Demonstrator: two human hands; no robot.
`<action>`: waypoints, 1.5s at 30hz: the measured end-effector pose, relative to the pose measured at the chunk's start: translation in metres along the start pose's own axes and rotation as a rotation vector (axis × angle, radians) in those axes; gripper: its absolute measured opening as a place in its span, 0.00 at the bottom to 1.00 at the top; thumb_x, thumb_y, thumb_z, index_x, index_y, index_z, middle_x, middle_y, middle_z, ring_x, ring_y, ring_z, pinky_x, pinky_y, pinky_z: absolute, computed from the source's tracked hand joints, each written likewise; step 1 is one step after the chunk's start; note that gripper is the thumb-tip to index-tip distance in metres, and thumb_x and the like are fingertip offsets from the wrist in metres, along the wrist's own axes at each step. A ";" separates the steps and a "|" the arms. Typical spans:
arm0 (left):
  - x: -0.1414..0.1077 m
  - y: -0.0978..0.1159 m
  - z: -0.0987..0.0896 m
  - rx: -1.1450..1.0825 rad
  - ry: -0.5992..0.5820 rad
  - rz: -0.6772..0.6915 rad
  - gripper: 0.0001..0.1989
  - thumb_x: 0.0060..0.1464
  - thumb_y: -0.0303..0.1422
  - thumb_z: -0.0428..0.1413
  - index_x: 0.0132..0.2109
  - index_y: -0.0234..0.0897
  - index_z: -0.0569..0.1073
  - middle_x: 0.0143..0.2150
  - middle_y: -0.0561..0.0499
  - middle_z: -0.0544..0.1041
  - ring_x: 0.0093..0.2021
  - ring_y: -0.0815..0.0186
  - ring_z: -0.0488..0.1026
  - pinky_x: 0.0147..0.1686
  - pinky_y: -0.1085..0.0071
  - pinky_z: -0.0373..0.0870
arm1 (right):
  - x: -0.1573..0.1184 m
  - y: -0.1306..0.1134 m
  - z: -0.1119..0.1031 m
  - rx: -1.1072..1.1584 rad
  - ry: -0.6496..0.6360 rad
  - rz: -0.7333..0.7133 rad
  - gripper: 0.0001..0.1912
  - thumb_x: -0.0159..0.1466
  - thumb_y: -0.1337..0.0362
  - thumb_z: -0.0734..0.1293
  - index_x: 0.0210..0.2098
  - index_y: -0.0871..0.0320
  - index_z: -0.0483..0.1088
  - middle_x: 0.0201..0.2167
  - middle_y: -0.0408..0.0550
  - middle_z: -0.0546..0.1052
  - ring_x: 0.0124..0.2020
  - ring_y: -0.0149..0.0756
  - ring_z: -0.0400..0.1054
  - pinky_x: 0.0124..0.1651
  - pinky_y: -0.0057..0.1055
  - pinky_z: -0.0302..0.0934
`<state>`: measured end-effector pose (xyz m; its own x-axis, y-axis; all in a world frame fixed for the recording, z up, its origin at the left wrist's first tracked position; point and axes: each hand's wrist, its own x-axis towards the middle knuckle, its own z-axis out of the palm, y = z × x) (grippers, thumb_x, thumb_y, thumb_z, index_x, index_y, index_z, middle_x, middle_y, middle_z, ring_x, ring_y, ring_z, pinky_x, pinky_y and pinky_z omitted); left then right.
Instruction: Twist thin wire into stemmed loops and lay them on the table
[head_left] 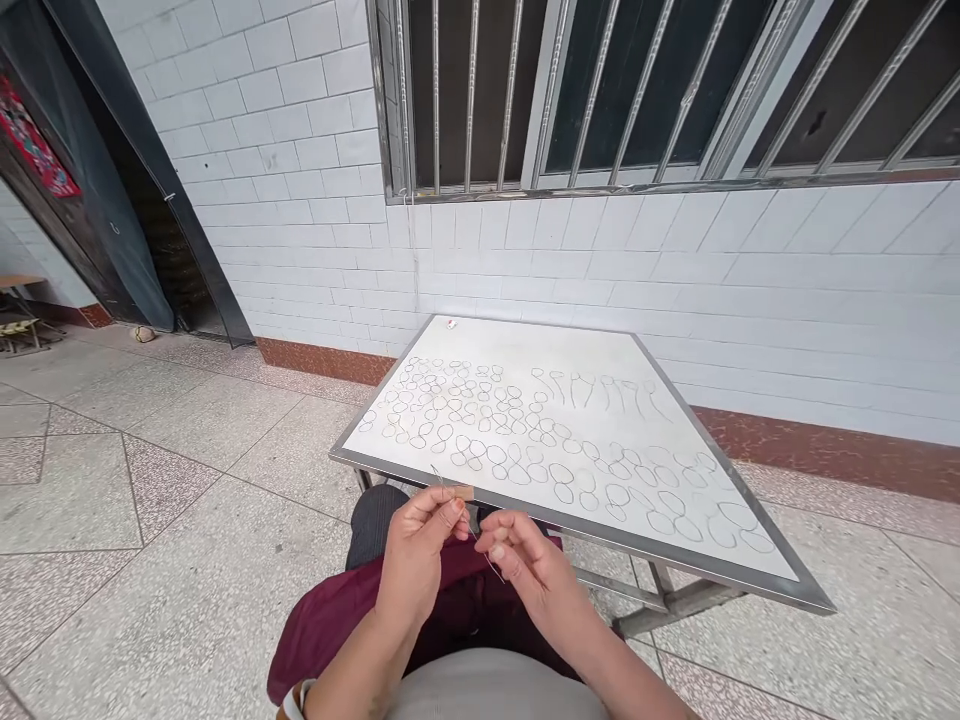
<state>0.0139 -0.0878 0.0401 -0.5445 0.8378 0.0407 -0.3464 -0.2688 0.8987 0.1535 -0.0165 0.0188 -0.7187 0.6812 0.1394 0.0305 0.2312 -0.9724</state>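
Observation:
My left hand (421, 540) pinches a thin wire (491, 567) between thumb and fingertips, just in front of the table's near edge. One end of the wire sticks up past those fingers; the other slants down to the right. My right hand (536, 575) is closed with its fingertips on the wire's lower part, a short way from the left. Beyond both hands, the white tabletop (495, 345) carries many thin dark loops (562, 482), mostly joined in figure-eight pairs, which look like bent wire. Longer-tailed pieces (581, 390) lie farther back.
A small tan piece (463, 493) shows at the table's near edge beside my left fingertips. A small white object (451, 324) lies in the far left corner. Behind the table stand a tiled wall (315, 240) and a barred window (600, 90). A ball (142, 334) rests near the doorway.

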 end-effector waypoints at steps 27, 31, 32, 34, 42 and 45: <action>-0.029 0.020 0.005 0.249 -0.409 -0.260 0.11 0.56 0.37 0.58 0.37 0.32 0.80 0.28 0.48 0.73 0.27 0.71 0.66 0.29 0.73 0.62 | 0.013 -0.044 -0.023 0.423 -0.118 0.046 0.16 0.59 0.52 0.70 0.32 0.59 0.68 0.25 0.39 0.70 0.23 0.24 0.62 0.27 0.23 0.57; -0.025 0.023 0.003 0.554 -0.409 -0.104 0.12 0.57 0.38 0.57 0.40 0.34 0.79 0.32 0.48 0.75 0.32 0.67 0.69 0.36 0.69 0.66 | 0.012 -0.037 -0.021 0.434 -0.055 0.051 0.16 0.58 0.52 0.71 0.31 0.59 0.68 0.24 0.39 0.70 0.23 0.25 0.63 0.24 0.22 0.58; -0.025 0.023 0.003 0.615 -0.369 -0.067 0.12 0.56 0.38 0.58 0.42 0.36 0.78 0.32 0.49 0.75 0.33 0.66 0.70 0.38 0.68 0.66 | 0.012 -0.036 -0.020 0.409 -0.031 0.051 0.15 0.58 0.53 0.71 0.31 0.59 0.68 0.23 0.39 0.70 0.22 0.25 0.63 0.24 0.22 0.58; -0.025 0.023 0.004 0.637 -0.252 -0.009 0.16 0.54 0.36 0.60 0.50 0.38 0.75 0.34 0.51 0.75 0.36 0.65 0.71 0.42 0.67 0.67 | 0.012 -0.035 -0.018 0.345 0.005 0.057 0.14 0.58 0.53 0.70 0.32 0.59 0.69 0.22 0.38 0.70 0.19 0.23 0.62 0.23 0.23 0.58; -0.030 0.017 0.008 0.379 -0.064 0.100 0.27 0.49 0.31 0.64 0.57 0.41 0.69 0.35 0.54 0.74 0.36 0.69 0.72 0.39 0.72 0.69 | 0.015 -0.031 -0.004 0.353 -0.007 0.050 0.15 0.58 0.53 0.70 0.34 0.58 0.68 0.23 0.39 0.71 0.20 0.25 0.64 0.21 0.22 0.60; -0.027 0.013 0.008 0.372 -0.010 0.090 0.29 0.48 0.31 0.65 0.58 0.41 0.68 0.33 0.55 0.74 0.34 0.70 0.72 0.40 0.72 0.69 | 0.014 -0.028 -0.002 0.327 -0.004 0.027 0.13 0.60 0.54 0.69 0.35 0.58 0.69 0.25 0.40 0.73 0.22 0.26 0.65 0.23 0.23 0.62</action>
<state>0.0306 -0.1098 0.0539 -0.5520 0.8238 0.1290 0.0039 -0.1522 0.9883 0.1441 -0.0120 0.0484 -0.7233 0.6813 0.1124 -0.1742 -0.0225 -0.9845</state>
